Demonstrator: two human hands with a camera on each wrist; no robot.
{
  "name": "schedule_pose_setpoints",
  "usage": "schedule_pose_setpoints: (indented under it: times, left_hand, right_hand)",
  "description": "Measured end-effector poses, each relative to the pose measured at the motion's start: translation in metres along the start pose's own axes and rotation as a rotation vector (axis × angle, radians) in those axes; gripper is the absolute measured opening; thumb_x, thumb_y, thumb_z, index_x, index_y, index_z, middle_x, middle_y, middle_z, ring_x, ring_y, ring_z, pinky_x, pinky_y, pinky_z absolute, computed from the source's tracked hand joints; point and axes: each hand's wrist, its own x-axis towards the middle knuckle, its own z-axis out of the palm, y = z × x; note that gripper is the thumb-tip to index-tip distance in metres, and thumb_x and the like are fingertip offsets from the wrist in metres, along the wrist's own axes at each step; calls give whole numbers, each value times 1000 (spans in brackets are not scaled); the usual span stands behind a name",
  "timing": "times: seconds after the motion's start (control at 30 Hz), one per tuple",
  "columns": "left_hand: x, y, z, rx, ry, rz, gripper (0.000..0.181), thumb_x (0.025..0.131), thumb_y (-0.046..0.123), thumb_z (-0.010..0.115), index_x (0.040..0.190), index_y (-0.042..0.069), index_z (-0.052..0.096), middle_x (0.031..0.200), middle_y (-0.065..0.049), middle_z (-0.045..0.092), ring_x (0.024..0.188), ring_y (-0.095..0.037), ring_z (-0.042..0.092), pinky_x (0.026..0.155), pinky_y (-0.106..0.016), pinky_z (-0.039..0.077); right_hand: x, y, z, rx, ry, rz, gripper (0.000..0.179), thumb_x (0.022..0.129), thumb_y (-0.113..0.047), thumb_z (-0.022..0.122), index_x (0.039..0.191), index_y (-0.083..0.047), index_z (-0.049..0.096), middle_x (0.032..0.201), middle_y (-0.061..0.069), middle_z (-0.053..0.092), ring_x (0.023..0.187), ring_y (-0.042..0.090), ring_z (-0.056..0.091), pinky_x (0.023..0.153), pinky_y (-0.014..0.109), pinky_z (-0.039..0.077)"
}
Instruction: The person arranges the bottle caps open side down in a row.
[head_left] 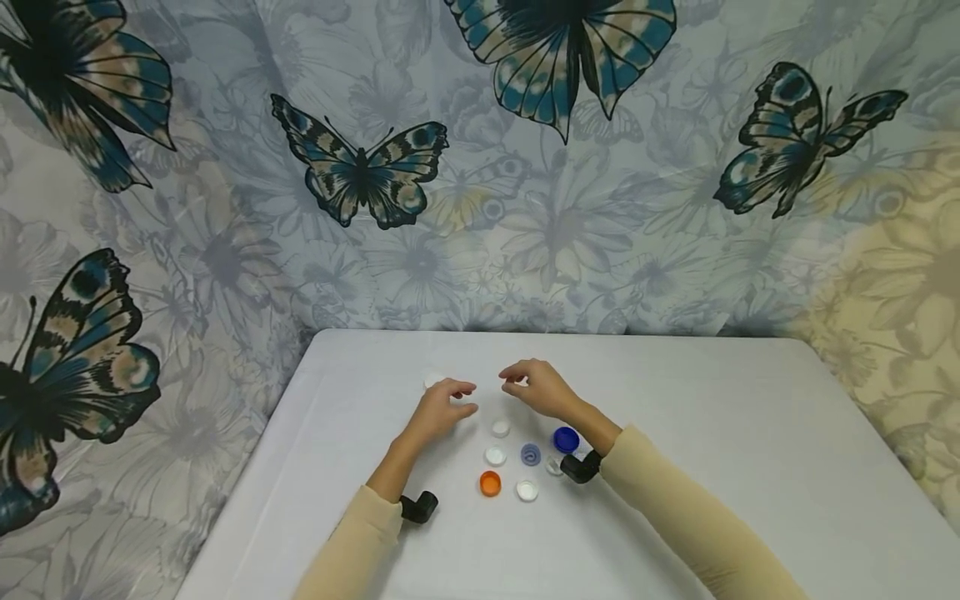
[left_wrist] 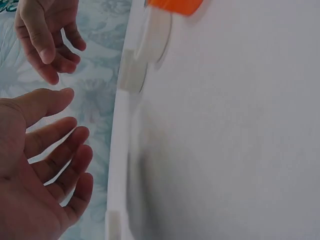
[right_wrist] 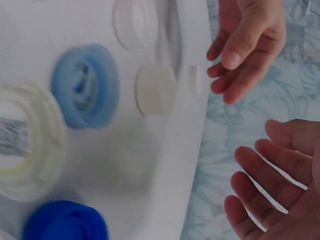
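Observation:
My left hand (head_left: pixel 442 408) hovers above the white table, its fingers relaxed and holding nothing. Facing it, my right hand (head_left: pixel 542 390) is also raised and holds nothing, its fingers loosely bent. A gap separates the two hands. Nearest below them lies a white cap (head_left: pixel 500 427), with another white cap (head_left: pixel 495 456) closer to me. An orange cap (head_left: pixel 490 483) and a third white cap (head_left: pixel 527 490) lie at the front of the group. A pale blue cap (right_wrist: pixel 86 86) and a dark blue cap (head_left: pixel 566 439) lie to the right. Beyond my left hand, one more white cap (head_left: pixel 432 381) is partly hidden.
A clear whitish cap (head_left: pixel 553 467) is partly covered by the black wrist camera (head_left: pixel 581 467) on my right arm. Another black wrist camera (head_left: pixel 419 507) sits on the left arm. The white table (head_left: pixel 712 417) ends at a butterfly-patterned cloth (head_left: pixel 562 242).

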Motion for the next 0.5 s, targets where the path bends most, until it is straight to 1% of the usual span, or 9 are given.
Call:
schedule_pose_setpoints:
  times: [0.13, 0.2, 0.37, 0.5]
  left_hand:
    - [-5, 3, 14, -13, -68, -15, 36, 86, 19, 72, 119, 4, 67, 112, -11, 69, 102, -26, 62, 89, -41, 51]
    - [-6, 4, 20, -19, -88, -30, 36, 86, 19, 74, 117, 4, 68, 109, -11, 69, 99, -24, 62, 87, -39, 51]
    - [-7, 5, 31, 7, -111, -47, 34, 84, 17, 75, 115, 4, 69, 101, -7, 69, 89, -16, 59, 79, -30, 48]
    - [-7, 8, 35, 23, -119, -53, 34, 83, 15, 76, 114, 3, 69, 96, -5, 67, 84, -13, 56, 75, -27, 47]
  right_hand:
    - [-16, 3, 7, 9, -29, 12, 26, 90, -12, 67, 112, 2, 70, 102, 13, 72, 93, 25, 64, 86, 43, 51]
    - [-22, 5, 12, 10, -46, 15, 27, 88, -10, 69, 112, 2, 70, 99, 12, 72, 92, 25, 64, 84, 41, 51]
    - [-30, 10, 25, 0, -72, 23, 29, 85, -9, 72, 111, 3, 70, 95, 9, 71, 87, 21, 62, 78, 35, 52]
    - [-32, 9, 32, -30, -66, 31, 30, 81, -8, 74, 109, 3, 70, 85, 6, 69, 76, 13, 57, 69, 26, 49]
